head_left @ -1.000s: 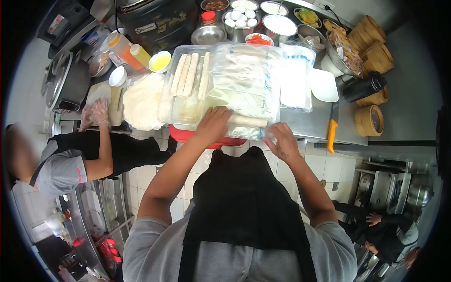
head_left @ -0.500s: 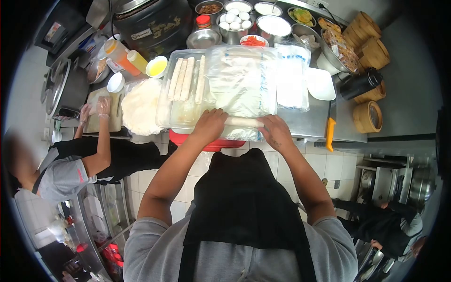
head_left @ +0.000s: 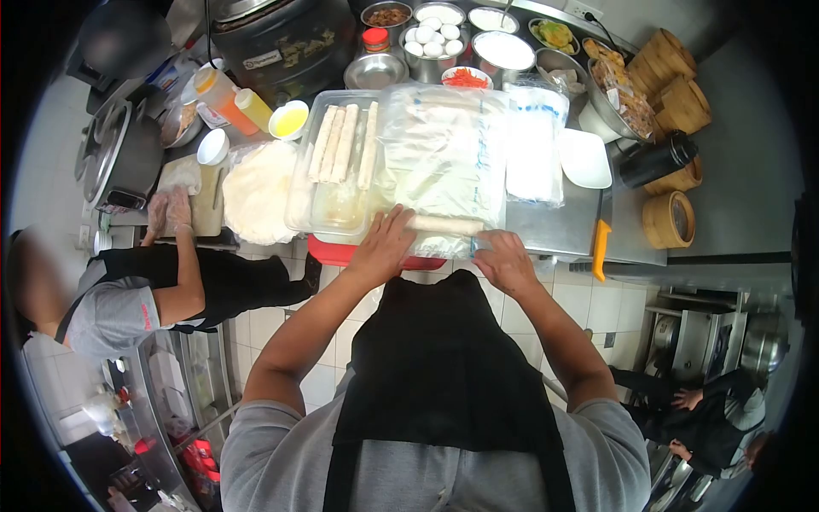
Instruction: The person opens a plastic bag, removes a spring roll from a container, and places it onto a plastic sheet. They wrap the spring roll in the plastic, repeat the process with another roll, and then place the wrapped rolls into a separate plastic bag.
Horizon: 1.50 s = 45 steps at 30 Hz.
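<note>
A long pale roll [head_left: 445,225] lies crosswise near the front edge of a clear plastic sheet [head_left: 439,162]. My left hand [head_left: 383,246] rests at its left end, fingers stretched out and touching it. At the right end, my right hand [head_left: 507,262] has its fingers curled in beside the roll and the sheet's corner; what they pinch, if anything, is hidden. Left of the sheet, a clear plastic tray [head_left: 339,215] holds several similar pale rolls [head_left: 334,143].
A flat dough sheet [head_left: 258,192] lies left of the tray. Bowls of eggs [head_left: 432,40] and red shreds [head_left: 467,78] stand behind. An orange-handled knife [head_left: 601,249] lies right. A gloved co-worker [head_left: 128,299] works at a cutting board [head_left: 207,205]; another person [head_left: 717,418] is at right.
My right hand has drawn back slightly toward me, with its fingers more curled. My left hand stays at the roll's left end. The co-worker's gloved hands have shifted toward the board's near edge.
</note>
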Each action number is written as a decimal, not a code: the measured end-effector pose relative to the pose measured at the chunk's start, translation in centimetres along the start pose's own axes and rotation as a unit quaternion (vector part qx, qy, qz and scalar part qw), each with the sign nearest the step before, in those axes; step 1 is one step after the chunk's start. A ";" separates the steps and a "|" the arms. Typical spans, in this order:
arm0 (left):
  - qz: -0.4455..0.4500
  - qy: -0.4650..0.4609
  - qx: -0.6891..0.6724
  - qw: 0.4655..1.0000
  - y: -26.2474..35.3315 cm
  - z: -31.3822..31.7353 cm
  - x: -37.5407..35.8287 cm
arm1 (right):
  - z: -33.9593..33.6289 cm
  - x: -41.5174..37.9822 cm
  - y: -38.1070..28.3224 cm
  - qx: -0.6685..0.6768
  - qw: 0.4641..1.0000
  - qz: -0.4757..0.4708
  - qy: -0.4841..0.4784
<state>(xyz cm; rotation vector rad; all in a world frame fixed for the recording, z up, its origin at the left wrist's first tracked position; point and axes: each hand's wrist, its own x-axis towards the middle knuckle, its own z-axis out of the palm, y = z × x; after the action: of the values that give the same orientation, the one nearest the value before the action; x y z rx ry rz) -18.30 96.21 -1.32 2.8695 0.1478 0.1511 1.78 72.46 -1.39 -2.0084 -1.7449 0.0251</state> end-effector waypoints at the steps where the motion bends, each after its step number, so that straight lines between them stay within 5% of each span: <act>1: 0.000 0.001 0.000 1.000 -0.1 0.0 0.0 | -0.1 0.0 -0.1 0.013 1.000 0.008 0.005; 16: 0.000 0.022 -0.022 1.000 -1.4 -2.7 3.4 | -0.5 2.6 1.3 0.114 0.988 0.079 0.075; 27: -0.109 -0.051 -0.130 0.984 -2.8 -3.2 7.0 | -0.7 4.9 2.5 0.176 0.962 0.206 0.042; 37: -0.123 -0.042 -0.125 0.984 -3.6 -1.7 8.1 | 0.6 5.5 4.3 0.197 0.948 0.245 0.041; 42: -0.103 -0.049 -0.018 0.993 -3.7 -1.3 8.7 | 0.6 5.7 4.3 0.190 0.945 0.254 0.073; 45: -0.092 -0.044 -0.005 0.995 -3.6 -1.3 8.6 | 0.2 5.9 4.0 0.178 0.917 0.351 0.066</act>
<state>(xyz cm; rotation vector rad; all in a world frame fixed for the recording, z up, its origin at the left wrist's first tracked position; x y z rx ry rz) -10.26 100.96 -0.25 2.8281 0.3916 -0.0096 6.57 77.77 -1.32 -2.1734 -0.7881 0.3998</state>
